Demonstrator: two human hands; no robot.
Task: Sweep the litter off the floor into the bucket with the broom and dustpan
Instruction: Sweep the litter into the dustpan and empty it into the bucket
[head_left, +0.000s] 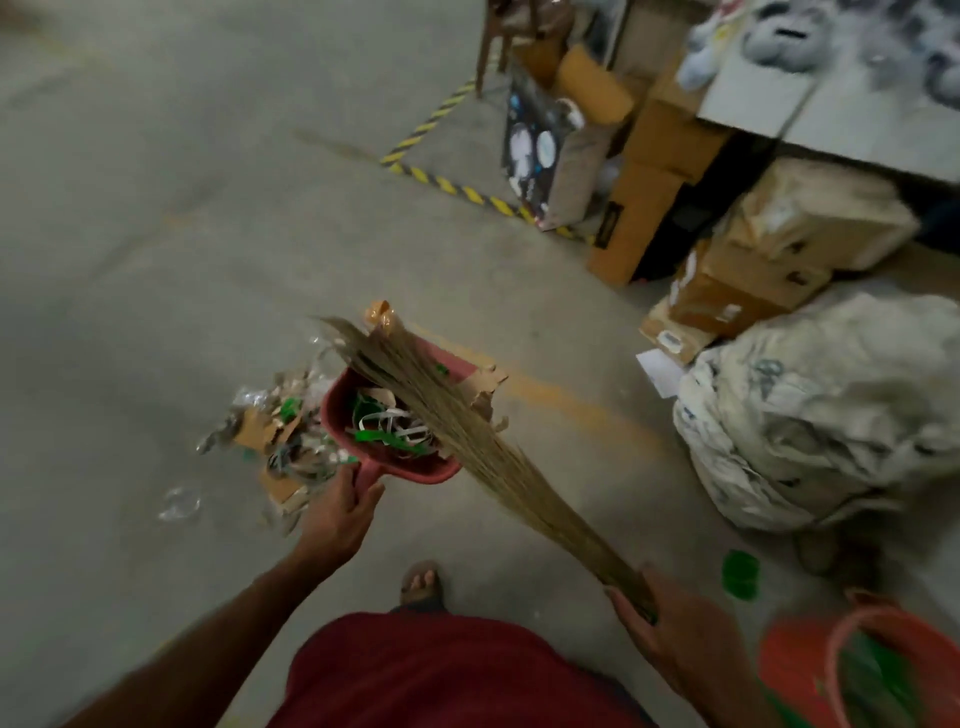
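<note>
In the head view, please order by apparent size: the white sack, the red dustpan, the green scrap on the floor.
1. White sack
2. Red dustpan, partly covered by the broom
3. Green scrap

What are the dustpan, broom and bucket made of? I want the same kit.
Dustpan: looks like moulded plastic, dull red, with a smooth rounded rim. Broom: a bundle of thin tan stalks, probably dried grass or similar fibre. Bucket: likely orange plastic with a paler rim, though blur leaves it uncertain.

litter lies in the dustpan, more left of it; bucket apparently far right.
</note>
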